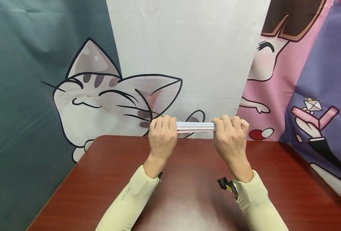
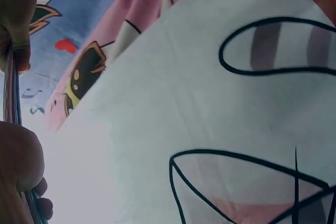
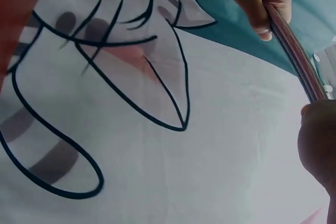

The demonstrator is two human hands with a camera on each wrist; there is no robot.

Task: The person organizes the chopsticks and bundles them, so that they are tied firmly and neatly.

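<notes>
A thin stack of flat white and pinkish layers (image 1: 195, 127), possibly booklets or folded sheets, is held level above the table's far edge, seen edge-on. My left hand (image 1: 162, 136) grips its left end, fingers curled over the top. At the other end my right hand (image 1: 230, 136) grips it the same way. Between the hands a short length of the layered edge shows. The left wrist view catches the stack (image 2: 11, 95) at its left border, with both hands on it. In the right wrist view the stack (image 3: 299, 56) slants between the hands, its ends hidden in them.
Below the hands lies a reddish-brown wooden table (image 1: 187, 179). A cloth backdrop (image 1: 187, 38) with a cartoon cat and cartoon people hangs behind it. A small black wrist device (image 1: 227, 186) sits at the right sleeve's cuff.
</notes>
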